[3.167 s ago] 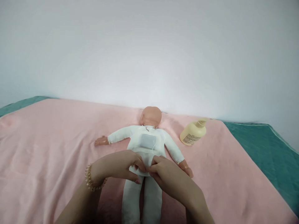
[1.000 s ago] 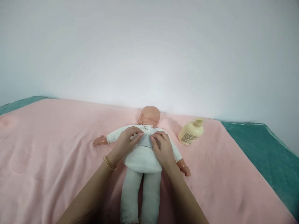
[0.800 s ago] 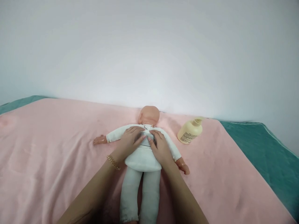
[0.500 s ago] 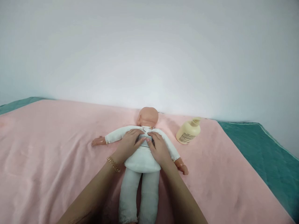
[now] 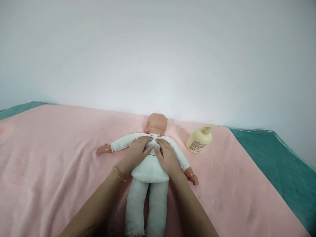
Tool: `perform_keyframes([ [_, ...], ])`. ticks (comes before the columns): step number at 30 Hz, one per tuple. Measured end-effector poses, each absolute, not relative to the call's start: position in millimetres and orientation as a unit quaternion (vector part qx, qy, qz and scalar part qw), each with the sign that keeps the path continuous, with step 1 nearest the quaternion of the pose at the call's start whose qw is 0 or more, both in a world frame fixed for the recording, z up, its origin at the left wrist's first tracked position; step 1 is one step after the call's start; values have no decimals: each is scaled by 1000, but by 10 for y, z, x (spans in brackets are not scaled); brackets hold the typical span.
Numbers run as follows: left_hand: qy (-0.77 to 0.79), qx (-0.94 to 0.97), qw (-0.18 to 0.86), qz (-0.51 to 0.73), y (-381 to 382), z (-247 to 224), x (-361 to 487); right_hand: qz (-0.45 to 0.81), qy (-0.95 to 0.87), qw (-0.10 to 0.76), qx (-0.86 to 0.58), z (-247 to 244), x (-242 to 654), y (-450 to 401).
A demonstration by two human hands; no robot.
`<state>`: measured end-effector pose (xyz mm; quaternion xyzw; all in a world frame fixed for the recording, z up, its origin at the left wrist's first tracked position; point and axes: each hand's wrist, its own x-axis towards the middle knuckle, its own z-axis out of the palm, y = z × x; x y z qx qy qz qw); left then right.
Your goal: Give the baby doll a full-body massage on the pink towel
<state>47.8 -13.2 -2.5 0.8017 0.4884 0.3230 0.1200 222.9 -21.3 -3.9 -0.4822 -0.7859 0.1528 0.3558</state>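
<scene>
A baby doll point(image 5: 150, 171) with a white cloth body lies face down, its bald plastic head at the far end and its arms spread. Flat on the left side of its upper back rests my left hand point(image 5: 136, 152), fingers stretched out and a gold bracelet at the wrist. My right hand point(image 5: 167, 155) lies the same way on the right side, the two thumbs almost meeting in the middle. Between the hands a grey panel point(image 5: 153, 149) shows on the doll's back, partly covered by my fingers. Neither hand grips anything.
A pale yellow pump bottle point(image 5: 198, 140) stands to the right of the doll's head. Under everything spreads a pink blanket point(image 5: 61, 148), over a green quilted cover point(image 5: 274, 158) that shows at both sides. A plain pale wall point(image 5: 158, 59) rises behind.
Hardly anything differs. Both hands keep their place on the doll's back, with only a very slight shift of the fingers.
</scene>
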Motion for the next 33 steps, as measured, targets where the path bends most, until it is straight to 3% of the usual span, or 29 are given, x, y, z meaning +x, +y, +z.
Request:
perform_keyframes([
  [16,487,807,113,314,-125,-39,457,153,-790,338,-488,-36,2232,-214],
  [21,458,820,142,311,-223,174,340,136,-794,334,-490,175,2280,-307],
  [28,414,854,258,179,-673,847,204,182,-850,192,-456,830,2419,-829],
  [33,323,885,320,104,-843,809,206,180,-877,121,-428,916,2394,-1013],
])
